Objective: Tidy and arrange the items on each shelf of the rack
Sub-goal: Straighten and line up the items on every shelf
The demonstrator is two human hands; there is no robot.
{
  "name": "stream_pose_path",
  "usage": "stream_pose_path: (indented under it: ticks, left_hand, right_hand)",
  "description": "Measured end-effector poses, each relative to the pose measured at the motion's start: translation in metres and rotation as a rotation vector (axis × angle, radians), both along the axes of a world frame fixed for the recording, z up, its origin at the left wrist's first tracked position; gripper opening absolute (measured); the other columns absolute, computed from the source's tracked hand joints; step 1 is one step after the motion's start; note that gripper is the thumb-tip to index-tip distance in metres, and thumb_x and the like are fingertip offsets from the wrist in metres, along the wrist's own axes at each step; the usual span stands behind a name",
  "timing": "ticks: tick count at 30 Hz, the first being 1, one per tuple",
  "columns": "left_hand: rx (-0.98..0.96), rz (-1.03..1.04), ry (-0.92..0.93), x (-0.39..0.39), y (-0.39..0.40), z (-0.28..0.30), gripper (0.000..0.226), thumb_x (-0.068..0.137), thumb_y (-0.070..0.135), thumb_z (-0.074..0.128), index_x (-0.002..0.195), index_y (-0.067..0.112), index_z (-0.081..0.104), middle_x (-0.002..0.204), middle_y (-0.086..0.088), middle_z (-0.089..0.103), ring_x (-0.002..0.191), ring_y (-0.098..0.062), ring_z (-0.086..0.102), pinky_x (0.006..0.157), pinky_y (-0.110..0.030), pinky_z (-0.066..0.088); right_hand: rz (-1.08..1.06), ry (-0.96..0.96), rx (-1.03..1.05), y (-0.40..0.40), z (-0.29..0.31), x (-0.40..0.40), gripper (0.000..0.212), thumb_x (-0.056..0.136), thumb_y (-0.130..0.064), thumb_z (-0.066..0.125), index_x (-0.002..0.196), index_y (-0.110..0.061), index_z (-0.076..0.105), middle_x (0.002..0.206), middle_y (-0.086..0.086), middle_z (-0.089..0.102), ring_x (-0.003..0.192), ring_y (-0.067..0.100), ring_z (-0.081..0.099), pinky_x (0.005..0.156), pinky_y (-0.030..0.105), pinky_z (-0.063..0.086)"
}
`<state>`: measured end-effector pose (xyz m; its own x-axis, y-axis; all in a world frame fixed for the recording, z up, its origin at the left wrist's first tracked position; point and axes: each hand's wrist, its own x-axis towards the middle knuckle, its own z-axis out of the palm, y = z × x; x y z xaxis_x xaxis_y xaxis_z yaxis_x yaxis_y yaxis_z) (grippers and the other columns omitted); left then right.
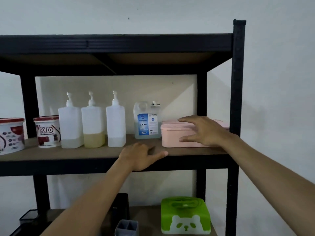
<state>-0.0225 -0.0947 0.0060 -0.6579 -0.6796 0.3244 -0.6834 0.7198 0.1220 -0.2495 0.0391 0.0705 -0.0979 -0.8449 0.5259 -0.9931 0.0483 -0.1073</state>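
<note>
Your right hand (203,131) hides pink box (177,136) right half; leftmost tub (11,135) cut by frame edge; jug (148,122) label unreadable.

Black metal rack (237,82) w/ brown board shelves. Mid shelf (95,153), L to R: two red-lidded tubs (30,133), three pump bottles (92,123), clear jug w/ blue label (148,121), pink box (177,135). Lower shelf (146,213): green panda box (185,217), grey holder (126,227), black items, unclear.

Storeroom: rack (237,82) of pump bottles (92,123)

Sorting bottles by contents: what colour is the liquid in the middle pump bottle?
Pale yellow, filling the bottom of the middle pump bottle; head view.
</note>
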Motion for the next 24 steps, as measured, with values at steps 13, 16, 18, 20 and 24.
stream_pose_path:
  ticks: [13,16,18,20,24]
  left_hand:
    - [-0.052,-0.016,-0.04,0.0,-0.006,-0.005,0.108,0.067,0.101,0.008,0.139,0.034,0.054,0.143,0.003,0.057,0.13,-0.021,0.053,0.097,-0.04,0.045]
    - [-0.066,-0.027,-0.038,0.001,-0.005,-0.006,0.114,0.063,0.102,0.003,0.138,0.033,0.054,0.143,0.003,0.057,0.13,-0.021,0.053,0.098,-0.04,0.045]
    - [-0.088,-0.03,-0.023,0.001,-0.005,-0.006,0.118,0.059,0.101,-0.001,0.136,0.033,0.055,0.142,0.003,0.058,0.129,-0.02,0.053,0.099,-0.04,0.045]
    - [-0.102,-0.028,-0.017,0.0,-0.004,-0.006,0.119,0.057,0.101,-0.002,0.136,0.033,0.056,0.141,0.004,0.059,0.128,-0.02,0.054,0.099,-0.04,0.046]
    - [-0.111,-0.023,-0.012,-0.001,-0.006,-0.007,0.118,0.059,0.101,-0.002,0.138,0.035,0.054,0.142,0.005,0.058,0.129,-0.02,0.054,0.1,-0.04,0.046]
  right_hand:
    - [0.057,-0.168,-0.034,-0.025,-0.005,-0.018,0.046,0.08,-0.034,0.087,0.124,-0.028,0.074,0.129,-0.008,0.071,0.126,0.007,0.059,0.103,0.015,0.037]
    - [0.083,-0.183,-0.053,-0.024,-0.004,-0.018,0.043,0.08,-0.03,0.087,0.122,-0.026,0.076,0.125,-0.009,0.072,0.12,0.003,0.06,0.1,0.012,0.037]
    - [0.097,-0.192,-0.052,-0.023,-0.003,-0.02,0.041,0.08,-0.029,0.088,0.119,-0.027,0.077,0.121,-0.012,0.074,0.116,-0.002,0.061,0.096,0.005,0.037]
    - [0.123,-0.211,-0.041,-0.019,-0.001,-0.021,0.039,0.079,-0.028,0.089,0.116,-0.028,0.079,0.117,-0.016,0.074,0.108,-0.01,0.061,0.098,0.004,0.038]
    - [0.167,-0.254,-0.054,-0.008,0.001,-0.022,0.034,0.08,-0.025,0.088,0.113,-0.025,0.08,0.111,-0.015,0.076,0.109,-0.004,0.065,0.104,0.016,0.043]
